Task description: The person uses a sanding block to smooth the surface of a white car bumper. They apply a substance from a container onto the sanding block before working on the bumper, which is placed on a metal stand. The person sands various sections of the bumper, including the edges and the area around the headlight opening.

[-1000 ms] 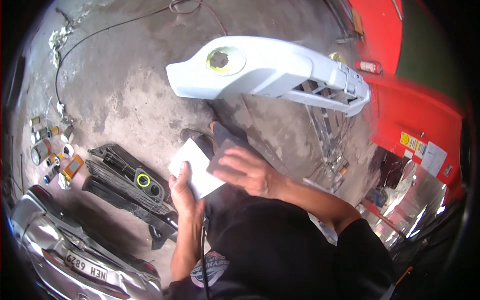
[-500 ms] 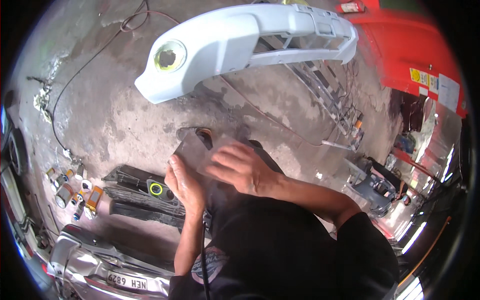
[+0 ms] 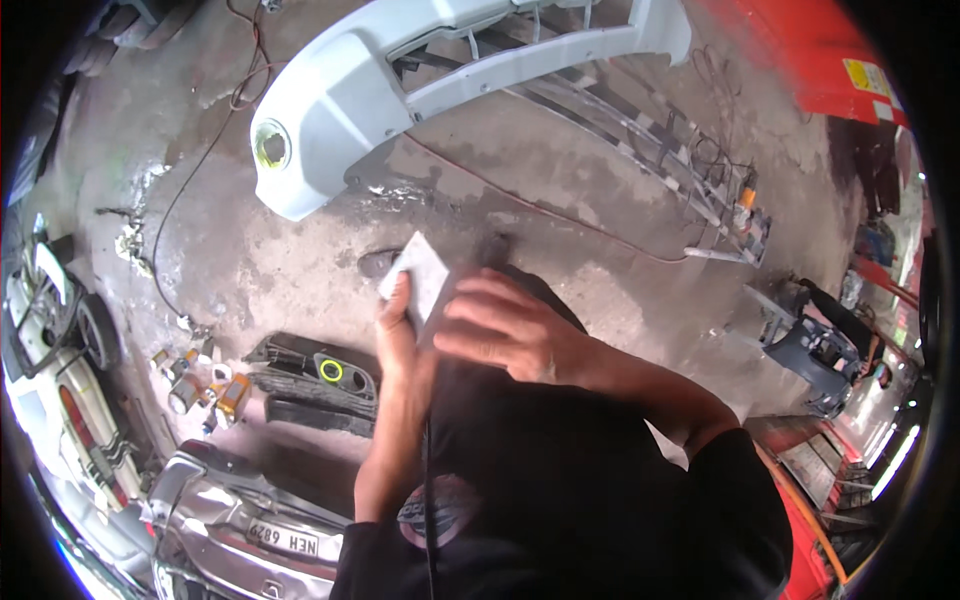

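Note:
My left hand (image 3: 397, 335) grips a pale, stiff-looking sheet of what looks like sandpaper (image 3: 424, 268), thumb along its near side. One corner points away from me, above the concrete floor. A darker grey part shows along the sheet's right edge; whether it is a fold or a second piece I cannot tell. Beside that edge is my right hand (image 3: 503, 325), its fingers blurred by motion and reaching towards the sheet. Whether they pinch it is unclear. Beyond both hands stands a whitish car bumper (image 3: 345, 95) with a round opening at its left end.
A metal stand (image 3: 640, 125) extends under the bumper to the right, and a hose (image 3: 540, 212) crosses the floor. At left lie cans and bottles (image 3: 205, 390), black trim parts (image 3: 320, 380) and a silver car (image 3: 240, 520). A red panel (image 3: 820, 50) is at far right.
The sheet has turned and now shows a paler face beside my left thumb. My right hand has shifted slightly right. The view has swung, so the bumper appears higher and further left.

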The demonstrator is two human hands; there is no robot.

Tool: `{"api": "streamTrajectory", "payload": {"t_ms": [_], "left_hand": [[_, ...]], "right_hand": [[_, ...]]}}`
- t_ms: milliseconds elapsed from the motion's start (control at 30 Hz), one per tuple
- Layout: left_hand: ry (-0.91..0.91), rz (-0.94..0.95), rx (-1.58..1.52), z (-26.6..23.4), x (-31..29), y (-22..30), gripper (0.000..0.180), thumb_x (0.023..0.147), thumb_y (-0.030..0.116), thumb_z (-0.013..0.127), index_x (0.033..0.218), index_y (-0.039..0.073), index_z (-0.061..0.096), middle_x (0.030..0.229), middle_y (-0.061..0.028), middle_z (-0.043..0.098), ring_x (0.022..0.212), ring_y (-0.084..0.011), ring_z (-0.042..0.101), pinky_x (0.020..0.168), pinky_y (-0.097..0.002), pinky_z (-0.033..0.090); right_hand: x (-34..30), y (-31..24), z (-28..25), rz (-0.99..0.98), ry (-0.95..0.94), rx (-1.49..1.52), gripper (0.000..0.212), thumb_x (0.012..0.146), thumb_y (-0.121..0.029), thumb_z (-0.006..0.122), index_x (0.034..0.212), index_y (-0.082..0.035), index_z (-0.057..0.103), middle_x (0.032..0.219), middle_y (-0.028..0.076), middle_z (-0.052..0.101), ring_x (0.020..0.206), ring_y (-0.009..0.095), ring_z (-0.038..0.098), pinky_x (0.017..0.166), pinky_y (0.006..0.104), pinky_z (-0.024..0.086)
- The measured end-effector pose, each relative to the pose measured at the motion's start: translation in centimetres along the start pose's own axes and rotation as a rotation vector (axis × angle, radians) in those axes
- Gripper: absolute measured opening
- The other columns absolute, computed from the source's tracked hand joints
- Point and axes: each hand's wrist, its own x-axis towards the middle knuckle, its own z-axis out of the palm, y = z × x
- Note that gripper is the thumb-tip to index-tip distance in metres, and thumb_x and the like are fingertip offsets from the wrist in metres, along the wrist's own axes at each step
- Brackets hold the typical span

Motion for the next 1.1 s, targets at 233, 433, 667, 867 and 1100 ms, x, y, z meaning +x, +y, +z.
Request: {"api": "streamTrajectory", "payload": {"t_ms": [233, 433, 667, 867, 1100], "left_hand": [[-0.054, 0.005, 0.098, 7.7, -3.7, -5.4, 0.029, 0.101, 0.017, 0.07, 0.124, 0.001, 0.062, 0.117, -0.0131, 0.071, 0.104, -0.0257, 0.072, 0.093, -0.0409, 0.06], [-0.242, 0.298, 0.403, 13.4, -3.6, -4.9, 0.03, 0.107, 0.025, 0.062, 0.12, -0.002, 0.062, 0.111, -0.0131, 0.072, 0.097, -0.0221, 0.072, 0.089, -0.0395, 0.059], [-0.289, 0.376, 0.935, 19.1, -1.1, -7.3, 0.057, 0.11, 0.046, 0.053, 0.091, -0.006, 0.065, 0.084, -0.0056, 0.063, 0.081, -0.0153, 0.053, 0.074, -0.0329, 0.046], [-0.351, 0.446, 1.095, 24.2, 2.0, -5.7, 0.055, 0.11, 0.044, 0.053, 0.103, -0.009, 0.066, 0.09, -0.0078, 0.063, 0.086, -0.0169, 0.054, 0.078, -0.0328, 0.047], [-0.578, 0.511, 0.809, 32.4, 7.3, -7.7, 0.043, 0.111, 0.035, 0.054, 0.119, -0.006, 0.065, 0.104, -0.0072, 0.069, 0.093, -0.0157, 0.065, 0.087, -0.0327, 0.053]], "right_hand": [[-8.6, 2.4, -5.3, 0.246, 0.138, -0.126, 0.044, 0.077, 0.003, 0.073, 0.12, -0.004, 0.072, 0.125, 0.015, 0.062, 0.121, 0.038, 0.059, 0.104, 0.0494, 0.051], [-11.1, 4.4, -10.7, 0.402, 0.327, -0.257, 0.051, 0.083, -0.014, 0.07, 0.134, -0.01, 0.066, 0.126, 0.008, 0.063, 0.119, 0.031, 0.06, 0.102, 0.0469, 0.048], [-8.0, 4.6, -12.1, 0.358, 0.456, -0.429, 0.043, 0.076, -0.008, 0.074, 0.118, -0.007, 0.073, 0.125, 0.009, 0.065, 0.122, 0.032, 0.06, 0.103, 0.0452, 0.049], [-8.9, 6.1, -12.3, 0.442, 0.502, -0.492, 0.042, 0.075, -0.008, 0.077, 0.117, -0.012, 0.076, 0.125, 0.006, 0.066, 0.122, 0.031, 0.06, 0.1, 0.0461, 0.049], [-10.6, 8.6, -18.3, 0.534, 0.667, -0.376, 0.042, 0.076, -0.003, 0.08, 0.118, -0.009, 0.077, 0.121, 0.011, 0.069, 0.111, 0.033, 0.066, 0.093, 0.0456, 0.056]]}}
